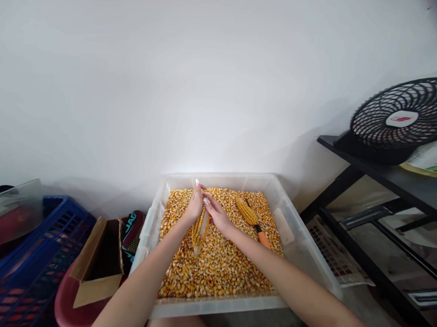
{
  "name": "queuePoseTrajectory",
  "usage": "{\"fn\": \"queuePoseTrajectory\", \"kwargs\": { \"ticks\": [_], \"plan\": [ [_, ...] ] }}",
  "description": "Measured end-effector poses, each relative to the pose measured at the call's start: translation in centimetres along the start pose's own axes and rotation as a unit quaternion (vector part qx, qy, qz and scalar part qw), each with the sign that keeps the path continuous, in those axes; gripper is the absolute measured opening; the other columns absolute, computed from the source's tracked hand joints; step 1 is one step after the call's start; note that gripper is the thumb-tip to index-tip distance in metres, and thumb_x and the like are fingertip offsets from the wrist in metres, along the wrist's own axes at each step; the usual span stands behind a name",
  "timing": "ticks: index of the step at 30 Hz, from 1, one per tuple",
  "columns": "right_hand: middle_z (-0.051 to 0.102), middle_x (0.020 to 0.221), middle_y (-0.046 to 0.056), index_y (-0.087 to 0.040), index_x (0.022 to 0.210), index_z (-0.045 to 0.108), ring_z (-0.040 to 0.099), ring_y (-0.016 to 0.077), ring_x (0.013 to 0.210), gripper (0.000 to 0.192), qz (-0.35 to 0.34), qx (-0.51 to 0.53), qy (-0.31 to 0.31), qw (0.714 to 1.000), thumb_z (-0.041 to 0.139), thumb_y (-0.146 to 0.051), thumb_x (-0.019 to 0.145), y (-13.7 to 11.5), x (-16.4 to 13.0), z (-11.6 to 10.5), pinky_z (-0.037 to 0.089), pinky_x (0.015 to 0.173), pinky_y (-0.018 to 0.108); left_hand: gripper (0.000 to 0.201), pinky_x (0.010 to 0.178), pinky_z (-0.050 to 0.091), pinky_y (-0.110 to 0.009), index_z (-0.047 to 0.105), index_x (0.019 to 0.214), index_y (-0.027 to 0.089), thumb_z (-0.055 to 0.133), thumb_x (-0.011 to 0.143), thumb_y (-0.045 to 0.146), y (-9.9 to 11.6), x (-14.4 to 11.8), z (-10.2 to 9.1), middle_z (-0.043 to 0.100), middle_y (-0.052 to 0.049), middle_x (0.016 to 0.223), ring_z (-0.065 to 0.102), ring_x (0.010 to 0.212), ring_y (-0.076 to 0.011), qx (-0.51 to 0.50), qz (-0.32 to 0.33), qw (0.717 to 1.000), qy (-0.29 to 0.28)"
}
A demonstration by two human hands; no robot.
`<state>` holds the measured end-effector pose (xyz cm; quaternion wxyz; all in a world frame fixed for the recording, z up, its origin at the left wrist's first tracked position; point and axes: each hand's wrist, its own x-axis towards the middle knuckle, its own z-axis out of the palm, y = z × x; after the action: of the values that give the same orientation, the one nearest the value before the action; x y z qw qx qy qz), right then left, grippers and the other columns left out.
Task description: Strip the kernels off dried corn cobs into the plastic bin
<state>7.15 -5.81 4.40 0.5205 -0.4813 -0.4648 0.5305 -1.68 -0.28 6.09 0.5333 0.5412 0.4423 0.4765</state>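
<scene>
— Yellow corn cob (200, 229), half stripped, held over clear plastic bin (298, 227) of loose kernels (216, 266)?
— Yes. Gripped by left hand (194, 207), fingers curled round upper end; right hand (217, 216) pressed against it, fingertips pinching at kernels.
— Anything else inside?
— Second cob (246, 211) lying beside orange-handled tool (262, 237), right of hands.
— Outside?
— Cardboard box (99, 262), blue crate (22, 271) left; black fan (403, 119) right.

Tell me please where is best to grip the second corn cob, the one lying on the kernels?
Probably grip the corn cob around its bare middle, coming from above. It lies flat on loose kernels, its near end at an orange handle, sides exposed to the right hand.
</scene>
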Motion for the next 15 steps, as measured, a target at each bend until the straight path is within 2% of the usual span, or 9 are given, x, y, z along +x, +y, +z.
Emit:
{"fn": "queuePoseTrajectory", "kwargs": {
  "ticks": [2,4,6,9,10,12,15],
  "plan": [
    [0.053,0.118,0.001,-0.033,0.122,0.043,0.057,0.0177,0.089,0.044,0.030,0.027,0.003,0.999,0.039,-0.052,0.082,-0.1,0.1,0.1,0.048,0.057,0.026,0.044,0.065,0.041,-0.027,0.053,0.078,0.019,0.035,0.079,0.059,0.1,0.3,-0.2,0.054,-0.001,0.066,0.052,0.065,-0.0149,-0.016,-0.016,0.999,0.031],
    [0.059,0.105,0.002,-0.033,0.120,0.043,0.060,0.0148,0.073,0.046,0.073,0.053,-0.023,0.996,0.032,-0.057,0.083,-0.1,0.1,0.0,0.045,0.049,0.023,0.043,0.061,0.042,-0.028,0.052,0.077,0.019,0.036,0.078,0.059,0.5,0.7,-0.7,0.052,0.000,0.060,0.053,0.059,-0.0151,-0.055,-0.059,0.994,0.070],
    [0.063,0.090,0.003,-0.028,0.116,0.047,0.058,0.0131,0.060,0.050,0.128,0.053,-0.097,0.986,0.030,-0.061,0.082,-0.2,0.1,-0.3,0.044,0.045,0.023,0.044,0.055,0.042,-0.028,0.051,0.079,0.019,0.034,0.078,0.059,1.0,1.3,-1.6,0.050,0.001,0.053,0.052,0.050,-0.0154,-0.110,-0.107,0.981,0.117],
    [0.063,0.072,0.003,-0.020,0.109,0.051,0.054,0.0113,0.048,0.048,0.167,0.009,-0.210,0.963,0.045,-0.057,0.078,-0.4,0.0,-1.1,0.043,0.042,0.023,0.041,0.050,0.041,-0.028,0.050,0.081,0.018,0.028,0.080,0.053,1.7,1.9,-2.9,0.050,0.000,0.049,0.051,0.045,-0.0157,-0.187,-0.124,0.956,0.191],
    [0.062,0.070,0.002,-0.020,0.110,0.049,0.053,0.0105,0.045,0.048,0.162,-0.006,-0.218,0.962,0.051,-0.053,0.076,-0.5,0.0,-1.4,0.043,0.042,0.022,0.040,0.050,0.042,-0.028,0.050,0.081,0.018,0.027,0.081,0.051,1.8,2.1,-3.2,0.051,0.000,0.049,0.052,0.044,-0.0159,-0.206,-0.122,0.948,0.208],
    [0.062,0.071,0.002,-0.019,0.117,0.043,0.052,0.0093,0.046,0.052,0.137,-0.024,-0.184,0.973,0.056,-0.047,0.075,-0.6,0.1,-1.8,0.044,0.043,0.021,0.038,0.049,0.042,-0.028,0.051,0.079,0.018,0.026,0.082,0.046,1.9,2.3,-3.6,0.053,-0.002,0.049,0.052,0.044,-0.0160,-0.233,-0.122,0.939,0.224],
    [0.061,0.093,0.005,-0.022,0.125,0.036,0.057,0.0098,0.057,0.056,0.096,-0.036,-0.148,0.984,0.056,-0.043,0.077,-0.5,0.4,-2.1,0.048,0.050,0.023,0.036,0.047,0.041,-0.028,0.052,0.074,0.017,0.030,0.080,0.045,1.6,2.5,-3.6,0.052,-0.002,0.048,0.049,0.041,-0.0145,-0.235,-0.117,0.936,0.235]
  ]
}}
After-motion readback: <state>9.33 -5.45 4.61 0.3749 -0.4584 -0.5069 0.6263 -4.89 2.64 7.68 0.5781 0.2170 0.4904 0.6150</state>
